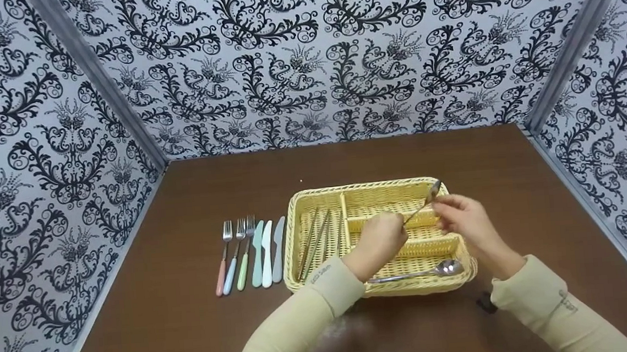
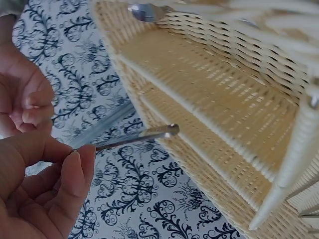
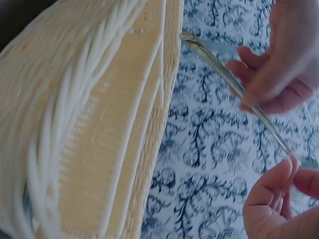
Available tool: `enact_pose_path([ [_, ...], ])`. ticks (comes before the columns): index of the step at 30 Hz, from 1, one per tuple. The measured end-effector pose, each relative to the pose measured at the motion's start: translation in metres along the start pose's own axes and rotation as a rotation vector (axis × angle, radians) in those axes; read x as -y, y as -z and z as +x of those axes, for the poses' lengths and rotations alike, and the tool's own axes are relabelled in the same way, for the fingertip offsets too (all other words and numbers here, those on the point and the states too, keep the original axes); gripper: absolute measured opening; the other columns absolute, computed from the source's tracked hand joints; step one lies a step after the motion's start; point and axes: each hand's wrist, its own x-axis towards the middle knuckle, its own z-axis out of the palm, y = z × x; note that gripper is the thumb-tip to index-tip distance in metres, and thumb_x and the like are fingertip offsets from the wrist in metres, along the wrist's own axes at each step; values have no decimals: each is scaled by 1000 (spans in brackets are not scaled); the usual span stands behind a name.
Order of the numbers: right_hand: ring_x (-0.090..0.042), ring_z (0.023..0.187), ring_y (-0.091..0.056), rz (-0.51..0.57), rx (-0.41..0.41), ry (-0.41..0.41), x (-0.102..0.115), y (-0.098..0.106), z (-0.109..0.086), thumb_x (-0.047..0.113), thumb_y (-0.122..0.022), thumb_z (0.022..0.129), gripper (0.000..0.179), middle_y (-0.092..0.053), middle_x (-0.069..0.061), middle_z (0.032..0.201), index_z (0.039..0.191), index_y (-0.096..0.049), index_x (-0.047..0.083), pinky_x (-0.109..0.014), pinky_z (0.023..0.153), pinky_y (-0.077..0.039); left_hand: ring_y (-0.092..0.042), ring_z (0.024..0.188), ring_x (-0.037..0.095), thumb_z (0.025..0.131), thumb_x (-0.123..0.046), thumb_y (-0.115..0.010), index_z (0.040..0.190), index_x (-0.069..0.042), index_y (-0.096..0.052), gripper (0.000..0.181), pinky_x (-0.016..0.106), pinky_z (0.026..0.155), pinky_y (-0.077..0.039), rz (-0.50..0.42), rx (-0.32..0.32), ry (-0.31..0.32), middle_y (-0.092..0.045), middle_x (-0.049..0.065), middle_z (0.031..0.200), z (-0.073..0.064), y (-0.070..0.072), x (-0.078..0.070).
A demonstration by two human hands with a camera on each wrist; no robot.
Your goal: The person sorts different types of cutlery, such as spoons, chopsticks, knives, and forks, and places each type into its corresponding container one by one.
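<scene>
Over the back right of a wicker cutlery basket [image 1: 290, 244], a metal spoon [image 1: 418, 210] slants between both hands. My left hand [image 1: 381, 243] grips its handle; in the left wrist view, the thumb and index finger pinch it and the handle end sticks out past them. My right hand [image 1: 468, 220] pinches the spoon near its bowl end, partly hidden by the fingers in the right wrist view. Another metal spoon [image 1: 449, 267] lies in the front compartment of the basket. Several thin metal chopsticks [image 1: 318, 239] lie in the left compartment.
Left of the basket on the brown table [image 1: 225, 176] lie three forks with pink, blue and green handles [image 1: 242, 258] and three pastel table knives [image 1: 267, 254]. Patterned walls [image 1: 305, 60] enclose the back and sides. A small dark object [image 1: 486, 302] shows by the right sleeve.
</scene>
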Motion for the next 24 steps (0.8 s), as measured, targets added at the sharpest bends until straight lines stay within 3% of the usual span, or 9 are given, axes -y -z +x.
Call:
enact_pose_path([
  [4,-5,43,-43,125,-171,34,2,13,8,-2,-52,87,12,-46,5,57,86,-43,5,-18,42,-41,-42,48,8,78,-1,-57,65,-11,-57,16,21,40,-39,111,136,-37,-52,-1,60,3,-14,-4],
  [6,-5,39,-40,176,-230,61,2,18,10,-2,-51,87,16,-42,5,52,84,-38,6,-19,39,-39,-36,47,7,81,-3,-54,62,-14,-49,23,19,38,-35,226,250,-75,-46,-4,58,3,-23,-8],
  [11,-6,41,-42,170,-181,68,2,25,11,1,-50,89,13,-43,3,52,84,-40,7,-19,41,-40,-33,48,7,85,-13,-52,61,-16,-39,28,19,36,-32,481,527,-152,-41,-5,61,8,-45,-18],
  [15,-7,43,-43,142,-154,43,1,26,10,2,-51,89,12,-44,3,54,84,-41,7,-19,43,-41,-34,49,7,89,-20,-49,65,-17,-44,25,20,37,-35,575,607,-228,-43,-5,65,10,-56,-24],
  [19,-7,43,-43,137,-161,43,2,27,9,1,-51,89,12,-44,3,54,85,-41,7,-19,42,-41,-34,48,6,93,-26,-47,82,-22,-56,14,20,39,-36,670,641,-290,-42,-7,67,10,-61,-25],
  [24,-6,44,-44,141,-140,39,3,27,10,1,-51,89,11,-45,3,55,85,-43,7,-18,43,-41,-34,50,5,98,-28,-37,101,-28,-59,23,15,44,-39,836,660,-342,-47,-11,72,10,-67,-21],
])
